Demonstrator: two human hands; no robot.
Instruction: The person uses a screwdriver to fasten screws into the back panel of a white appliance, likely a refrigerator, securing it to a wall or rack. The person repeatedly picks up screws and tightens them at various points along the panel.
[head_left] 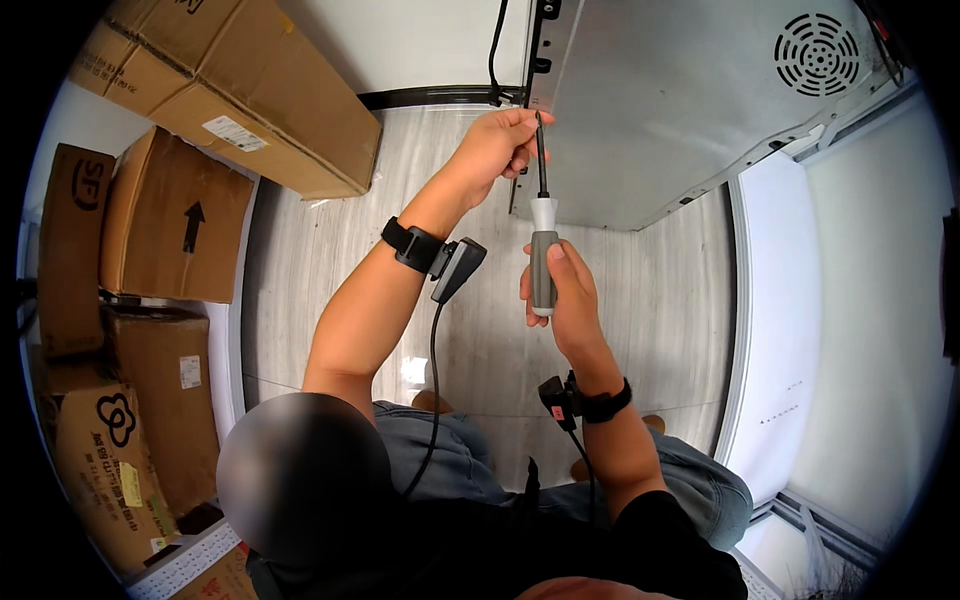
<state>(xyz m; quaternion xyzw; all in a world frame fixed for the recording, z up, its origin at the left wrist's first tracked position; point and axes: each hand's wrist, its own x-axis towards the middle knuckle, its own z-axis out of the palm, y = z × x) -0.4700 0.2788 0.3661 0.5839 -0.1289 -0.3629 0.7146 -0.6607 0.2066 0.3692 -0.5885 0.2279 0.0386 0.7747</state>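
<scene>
My right hand [573, 295] is wrapped round the grey and white handle of a screwdriver [543, 255], the thumb lying along its side. The dark shaft points away from me, toward the lower left edge of a grey sheet-metal panel [640, 130]. Up at the screwdriver's tip, my left hand [500, 148] is closed with the fingers pinched together. Whatever sits between those fingertips is too small to make out. The panel stands at the far right, with a round pattern of vent slots and small holes along its edges.
Cardboard boxes [180, 225] are stacked along the left, and a tall carton [290, 115] stands at the back left. A black power cord [495, 50] hangs by the back wall. White panels [780, 330] line the right side. Cables run from the devices strapped to both wrists.
</scene>
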